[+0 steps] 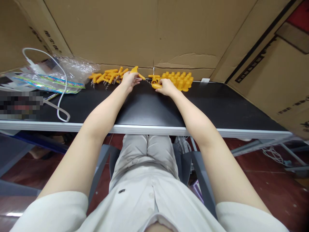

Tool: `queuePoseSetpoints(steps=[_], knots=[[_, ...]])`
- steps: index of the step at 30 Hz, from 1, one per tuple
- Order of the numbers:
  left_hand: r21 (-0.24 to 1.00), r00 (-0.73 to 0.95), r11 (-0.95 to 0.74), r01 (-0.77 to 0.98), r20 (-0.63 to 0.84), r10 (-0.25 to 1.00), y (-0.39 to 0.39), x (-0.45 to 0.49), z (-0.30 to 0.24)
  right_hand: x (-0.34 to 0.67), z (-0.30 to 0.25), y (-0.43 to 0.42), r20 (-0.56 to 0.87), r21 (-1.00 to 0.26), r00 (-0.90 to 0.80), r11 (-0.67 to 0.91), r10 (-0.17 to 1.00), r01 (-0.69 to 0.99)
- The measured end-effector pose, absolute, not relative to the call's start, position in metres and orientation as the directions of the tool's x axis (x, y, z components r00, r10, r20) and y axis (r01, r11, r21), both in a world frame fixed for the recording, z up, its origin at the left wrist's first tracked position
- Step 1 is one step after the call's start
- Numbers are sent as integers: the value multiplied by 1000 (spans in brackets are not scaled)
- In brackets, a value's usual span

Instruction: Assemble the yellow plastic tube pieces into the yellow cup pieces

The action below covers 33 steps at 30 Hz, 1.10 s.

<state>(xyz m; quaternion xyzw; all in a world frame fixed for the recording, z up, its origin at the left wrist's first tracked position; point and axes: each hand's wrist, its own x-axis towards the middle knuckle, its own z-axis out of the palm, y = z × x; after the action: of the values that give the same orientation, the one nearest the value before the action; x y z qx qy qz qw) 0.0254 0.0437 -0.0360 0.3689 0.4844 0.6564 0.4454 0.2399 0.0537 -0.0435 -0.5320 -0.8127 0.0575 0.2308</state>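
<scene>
My left hand (130, 81) is closed around an orange-handled corkscrew (134, 69), with its shank and metal spiral pointing right and slightly down. Facing that spiral, my right hand (167, 87) grips an orange sleeve (156, 86) between thumb and fingers. The spiral's tip comes close to the sleeve; whether they touch I cannot tell. Just behind the sleeve lies another orange piece (154, 76), partly hidden. A loose pile of orange corkscrews (108, 76) sits left of my left hand. Beyond my right hand, several orange sleeves (180, 79) stand upright in a tight group.
The black tabletop (149, 109) has a metal front edge (154, 129). Cardboard walls (154, 35) rise behind and at the sides. Clear plastic bags (70, 72) and a white cable (65, 87) lie at the left. A small white piece (205, 80) is at the back right.
</scene>
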Motion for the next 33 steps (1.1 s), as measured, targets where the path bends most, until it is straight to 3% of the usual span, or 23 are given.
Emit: queuePoseSetpoints(steps=[4,9,12,16,18,21,23,26,29,33], knots=[[967,-316,-124,-224,48,948,40,26,-34,242,-46,58,321,-375,-356,463,878,803],[983,-158,1,-182,-31,987,31,29,-29,243,-47,60,367,-388,-371,503,853,772],[998,-120,35,-46,-41,992,28,32,-31,243,-45,59,370,-386,-371,504,852,772],[962,-78,-80,259,103,992,29,33,-39,246,-44,62,401,-400,-372,525,837,751],[867,-9,-174,466,201,979,30,30,-42,249,-46,65,425,-411,-380,549,821,727],[576,128,-297,761,316,940,29,23,-42,252,-49,70,434,-447,-415,591,800,672],[388,168,-296,873,331,928,26,18,-40,254,-50,71,427,-482,-424,598,799,641],[282,131,-225,932,318,939,20,14,-35,256,-47,71,415,-537,-398,574,818,619],[336,101,-214,917,325,940,19,13,-35,259,-42,68,359,-611,-366,513,858,604],[573,54,-266,775,359,932,22,11,-39,264,-30,57,305,-719,-335,446,892,533]])
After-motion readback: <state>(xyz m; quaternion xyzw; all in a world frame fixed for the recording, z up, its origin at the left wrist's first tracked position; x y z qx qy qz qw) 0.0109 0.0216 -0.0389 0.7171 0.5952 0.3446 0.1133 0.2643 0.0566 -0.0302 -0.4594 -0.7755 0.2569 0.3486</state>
